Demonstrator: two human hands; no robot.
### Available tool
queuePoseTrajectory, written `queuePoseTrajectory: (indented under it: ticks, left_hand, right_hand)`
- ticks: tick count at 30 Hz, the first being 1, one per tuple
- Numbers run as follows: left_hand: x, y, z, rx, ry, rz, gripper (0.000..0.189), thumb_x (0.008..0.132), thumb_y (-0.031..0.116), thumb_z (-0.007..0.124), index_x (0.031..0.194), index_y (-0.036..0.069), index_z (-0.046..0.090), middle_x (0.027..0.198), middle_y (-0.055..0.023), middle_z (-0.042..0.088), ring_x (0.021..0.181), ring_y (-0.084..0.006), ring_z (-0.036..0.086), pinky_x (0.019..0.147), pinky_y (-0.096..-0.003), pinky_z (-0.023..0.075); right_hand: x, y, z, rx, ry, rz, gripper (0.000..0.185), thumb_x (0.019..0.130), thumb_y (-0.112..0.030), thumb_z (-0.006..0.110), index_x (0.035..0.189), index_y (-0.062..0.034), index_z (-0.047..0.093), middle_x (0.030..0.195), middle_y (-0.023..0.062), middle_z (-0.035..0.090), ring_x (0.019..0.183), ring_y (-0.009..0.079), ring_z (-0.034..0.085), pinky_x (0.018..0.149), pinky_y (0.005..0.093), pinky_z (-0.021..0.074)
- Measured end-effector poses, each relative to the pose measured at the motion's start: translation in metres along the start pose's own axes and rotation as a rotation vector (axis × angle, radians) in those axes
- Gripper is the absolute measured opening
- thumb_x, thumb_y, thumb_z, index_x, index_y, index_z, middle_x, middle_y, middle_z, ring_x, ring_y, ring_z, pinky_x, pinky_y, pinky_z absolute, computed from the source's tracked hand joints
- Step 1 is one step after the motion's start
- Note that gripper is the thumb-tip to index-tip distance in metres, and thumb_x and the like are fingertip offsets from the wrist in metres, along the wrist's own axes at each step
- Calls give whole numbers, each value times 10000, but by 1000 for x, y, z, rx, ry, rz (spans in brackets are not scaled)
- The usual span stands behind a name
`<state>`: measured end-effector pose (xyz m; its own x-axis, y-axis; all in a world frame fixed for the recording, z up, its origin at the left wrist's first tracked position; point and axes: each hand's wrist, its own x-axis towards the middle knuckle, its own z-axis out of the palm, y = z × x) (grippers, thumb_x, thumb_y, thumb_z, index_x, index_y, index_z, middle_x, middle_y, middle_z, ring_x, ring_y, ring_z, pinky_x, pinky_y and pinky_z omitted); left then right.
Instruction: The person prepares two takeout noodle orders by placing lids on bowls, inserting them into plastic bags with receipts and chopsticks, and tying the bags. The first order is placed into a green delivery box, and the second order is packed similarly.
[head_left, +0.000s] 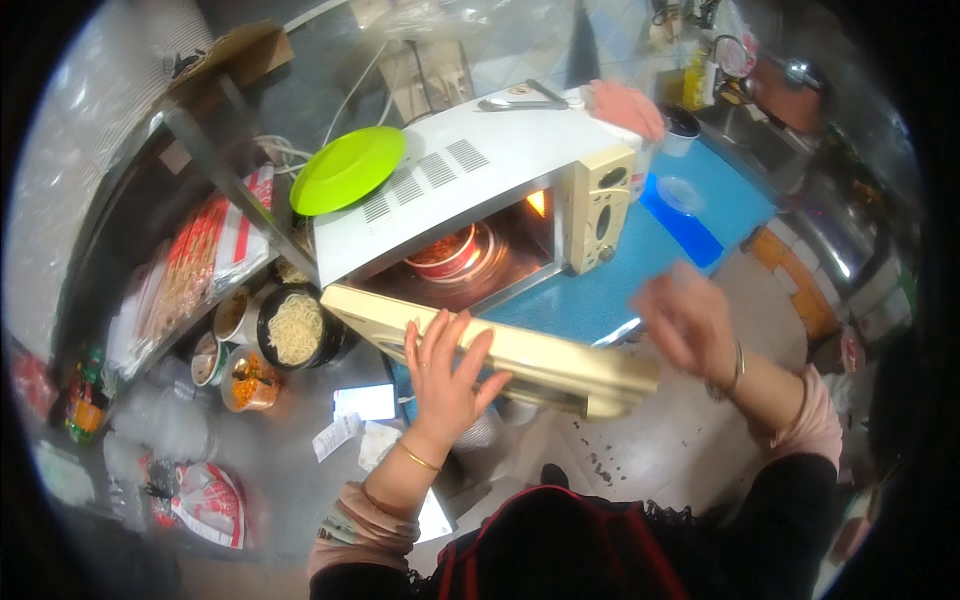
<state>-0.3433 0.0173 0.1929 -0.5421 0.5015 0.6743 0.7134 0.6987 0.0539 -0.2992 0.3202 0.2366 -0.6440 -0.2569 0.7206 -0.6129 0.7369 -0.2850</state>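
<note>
A white microwave oven (517, 142) stands before me with its cream door (540, 367) swung wide. Inside the lit cavity, a red-and-white paper bowl (442, 262) of reddish food sits on the round glass turntable (491, 262). My left hand (450, 382) rests on the door's upper edge, fingers spread over it and thumb on the outer side. Off the door's free end, my right hand (686, 322) is in the air with bent fingers, blurred. I see nothing in it, though the blur hides how far its fingers are closed.
A green plate (349, 171), metal tongs (525, 105) and a pink cloth (626, 109) lie on the microwave. At left are a black bowl of noodles (295, 326), a tub of diced orange food (251, 381), a lit phone (365, 402) and packaged chopsticks (199, 255). A blue counter (585, 300) extends rightward.
</note>
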Motion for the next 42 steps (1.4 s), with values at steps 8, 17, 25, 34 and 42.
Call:
queuePoseTrajectory:
  ticks: [8,17,25,34,42]
  left_hand:
    - [-36,-5,-33,-30,-103,-36,478,715,451,681,1056,131,582,1258,-121,487,1247,-321,388,1064,-561,146]
    - [-41,5,-48,-26,-143,-119,465,756,441,650,1108,149,565,1290,-110,487,1274,-308,377,1075,-547,127]
    - [-39,2,-39,-100,-147,-137,497,753,424,629,1150,134,554,1316,-129,454,1269,-333,367,1074,-548,161]
    - [-43,16,-4,-272,90,-174,548,715,261,710,1202,87,528,1357,-174,369,1276,-395,331,1039,-539,284]
    - [-199,-102,-42,117,234,-753,311,773,161,617,1052,43,546,1110,-142,537,1035,-341,497,906,-461,363]
  right_hand:
    - [77,117,250,737,-525,1048,467,829,-403,597,1105,-26,583,928,100,627,845,167,592,649,320,499]
    - [129,145,421,242,-274,1092,469,796,-383,605,1007,35,627,970,222,643,939,338,623,799,410,490]
    - [62,112,323,1364,16,1224,182,874,-170,547,892,10,572,743,130,603,636,214,627,523,350,529]
    - [-14,137,81,937,-74,1012,437,875,-317,530,1163,10,499,1161,166,525,1044,268,560,791,400,537]
    - [0,104,-81,692,-125,745,451,918,-363,485,1258,-67,468,1205,88,531,1101,202,536,895,350,465]
